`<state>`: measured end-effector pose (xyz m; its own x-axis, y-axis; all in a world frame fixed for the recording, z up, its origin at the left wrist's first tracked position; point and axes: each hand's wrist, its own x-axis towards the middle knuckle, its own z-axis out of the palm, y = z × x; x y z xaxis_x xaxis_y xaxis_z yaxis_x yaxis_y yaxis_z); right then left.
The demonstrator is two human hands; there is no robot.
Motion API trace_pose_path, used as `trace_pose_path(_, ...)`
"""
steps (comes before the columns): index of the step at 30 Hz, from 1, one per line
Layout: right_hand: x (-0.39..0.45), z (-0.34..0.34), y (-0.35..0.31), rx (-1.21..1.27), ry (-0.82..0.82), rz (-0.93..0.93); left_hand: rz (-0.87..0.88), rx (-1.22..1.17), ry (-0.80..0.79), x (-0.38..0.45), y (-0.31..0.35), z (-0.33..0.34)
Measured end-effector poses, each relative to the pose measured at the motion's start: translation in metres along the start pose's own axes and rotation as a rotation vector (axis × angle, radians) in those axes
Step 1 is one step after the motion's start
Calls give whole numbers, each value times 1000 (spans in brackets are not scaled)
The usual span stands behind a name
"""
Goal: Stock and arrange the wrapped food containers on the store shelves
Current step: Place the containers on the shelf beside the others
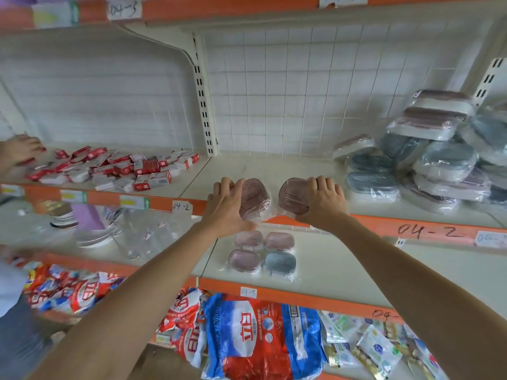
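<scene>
White store shelves with orange edge strips filled the frame, a tiled back panel behind. At center, on the middle shelf (pixel 274 165), the left hand (pixel 226 207) lay over a wrapped pink container (pixel 253 198), fingers curled over its far edge, gripping it. Just beside it, the right hand (pixel 322 201) gripped a second pink container (pixel 293 196) the same way, fingers hooked over the top. The two sat near each other at the shelf's front lip. To the right, a loose pile of wrapped containers (pixel 439 160), pink and grey-blue. Below center, four wrapped containers (pixel 264 253) lay in a square on the lower shelf. Red-and-white small boxes (pixel 118 168) lay scattered at left.
</scene>
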<state>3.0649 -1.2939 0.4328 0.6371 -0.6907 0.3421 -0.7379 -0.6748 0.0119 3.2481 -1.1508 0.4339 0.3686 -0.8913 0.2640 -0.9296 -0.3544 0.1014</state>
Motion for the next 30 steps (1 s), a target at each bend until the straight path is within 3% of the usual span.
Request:
trace_pose_path(7, -101, 1, -54, 23, -67, 29, -49, -74, -94, -114, -24, 18)
trace_pose_path(15, -220, 21, -73, -119, -226, -108, -2, 4, -302, -197, -26, 43)
trace_pose_path(22, -186, 70, -51, -17, -281, -44, 60, 61, -359, -157, -31, 85)
trace_pose_path(30, -100, 224, -35, 91, -271, 2, -77, -6, -263, -52, -53, 211)
